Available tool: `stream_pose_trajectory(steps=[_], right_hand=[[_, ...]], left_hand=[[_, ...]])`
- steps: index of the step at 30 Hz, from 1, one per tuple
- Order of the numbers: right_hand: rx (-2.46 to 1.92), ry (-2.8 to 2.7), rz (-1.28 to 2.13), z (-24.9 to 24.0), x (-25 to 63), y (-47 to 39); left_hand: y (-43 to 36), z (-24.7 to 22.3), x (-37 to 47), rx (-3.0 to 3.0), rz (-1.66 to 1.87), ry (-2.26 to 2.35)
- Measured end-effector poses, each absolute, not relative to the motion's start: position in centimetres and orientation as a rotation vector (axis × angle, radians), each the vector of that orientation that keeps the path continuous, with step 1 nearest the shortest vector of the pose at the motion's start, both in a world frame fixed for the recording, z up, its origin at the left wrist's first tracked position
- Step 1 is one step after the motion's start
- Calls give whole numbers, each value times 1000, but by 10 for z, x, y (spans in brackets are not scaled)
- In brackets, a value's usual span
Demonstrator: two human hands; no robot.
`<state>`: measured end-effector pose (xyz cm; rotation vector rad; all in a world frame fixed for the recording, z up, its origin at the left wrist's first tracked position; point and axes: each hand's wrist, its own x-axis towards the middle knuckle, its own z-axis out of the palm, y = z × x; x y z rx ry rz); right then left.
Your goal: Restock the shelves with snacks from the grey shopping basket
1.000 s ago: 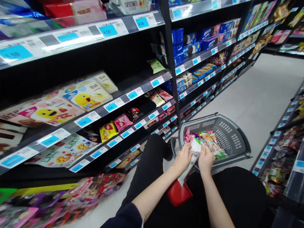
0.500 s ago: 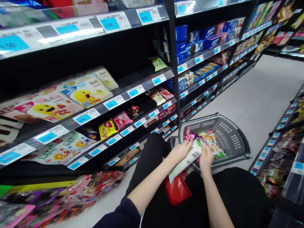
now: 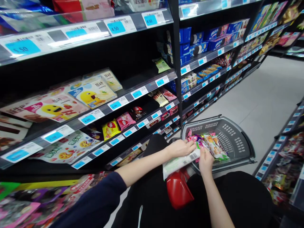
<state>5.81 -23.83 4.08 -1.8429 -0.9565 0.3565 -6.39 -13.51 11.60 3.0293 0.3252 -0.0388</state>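
Observation:
A white, pale-green snack bag (image 3: 177, 164) with a barcode lies slanted over my lap, held between both hands at the near edge of the basket. My left hand (image 3: 182, 147) has its fingers bent over the bag's upper edge. At the bag's right end my right hand (image 3: 205, 161) pinches the corner with thumb and fingers. Just beyond, a grey shopping basket (image 3: 245, 139) stands on the floor, with several colourful snack packs (image 3: 215, 146) inside. Below the bag, a shiny red object (image 3: 180, 191) sits between my legs; its kind I cannot make out.
Shelves with boxed biscuits (image 3: 92, 91), small snack packs (image 3: 111, 129) and blue biscuit boxes (image 3: 186, 44) run along the left. More shelving with wrapped sweets (image 3: 281, 167) borders the right. Hanging snack bags (image 3: 26, 205) fill the lower left. A tiled aisle floor (image 3: 268, 85) stretches ahead.
The bag has turned flatter, its lower end swinging left. My left forearm has come round to a more level angle, and the view has shifted slightly.

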Motion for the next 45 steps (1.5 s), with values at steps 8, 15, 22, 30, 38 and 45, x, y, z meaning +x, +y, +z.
stream_pose_trajectory(steps=[8, 15, 22, 30, 38, 45], right_hand=[[-1877, -677, 283, 43, 45, -238], [-1621, -391, 368, 28, 44, -235], [-1380, -169, 478, 35, 45, -232], [-1109, -87, 680, 55, 67, -239], [-1371, -744, 1095, 41, 83, -241], [-1514, -1487, 416, 52, 68, -244]], left_hand=[[-127, 126, -52, 3059, -110, 136], [-133, 115, -48, 2726, 148, 526], [-170, 80, -44, 2283, 541, 874], [-194, 55, -71, 1836, 207, 707], [-168, 54, -53, 1152, 902, 1143], [-130, 81, -78, 643, 1135, 1201]])
